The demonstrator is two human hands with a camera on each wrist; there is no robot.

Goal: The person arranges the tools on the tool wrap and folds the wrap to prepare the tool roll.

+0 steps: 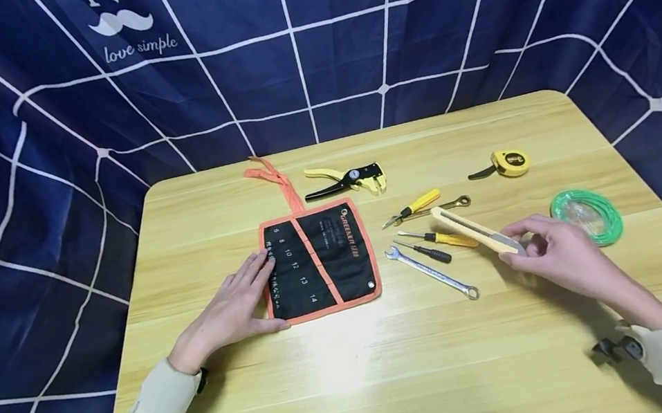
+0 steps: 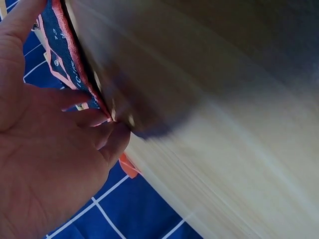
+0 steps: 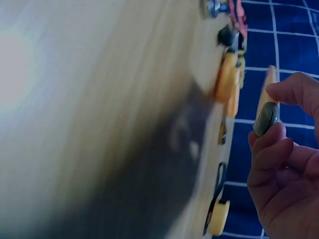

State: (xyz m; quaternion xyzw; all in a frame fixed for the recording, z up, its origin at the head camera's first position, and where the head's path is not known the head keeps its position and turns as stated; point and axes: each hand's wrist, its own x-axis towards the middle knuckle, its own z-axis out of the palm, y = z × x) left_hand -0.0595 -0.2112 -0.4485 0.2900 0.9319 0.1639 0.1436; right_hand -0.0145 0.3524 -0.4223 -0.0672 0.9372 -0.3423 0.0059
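Your right hand [image 1: 553, 254] pinches the grey end of a tan utility knife [image 1: 475, 229], lifted off the counter [image 1: 390, 366] with its far end pointing to ten o'clock. Your left hand [image 1: 238, 309] lies flat with straight fingers on the tool pouch [image 1: 319, 258], at its nine o'clock edge. That end pinch looks thin: the knife could tip and knock the screwdrivers [image 1: 436, 238] and wrench [image 1: 434, 273] just below it.

On the table [image 1: 390, 366], the pouch [image 1: 319, 260] lies left of centre with the pliers [image 1: 346, 180] behind it. Right of the pouch lie the screwdrivers [image 1: 429, 239] and a wrench [image 1: 434, 273]. The tape measure [image 1: 504, 164] sits far right, the wire coil [image 1: 590, 216] before it.
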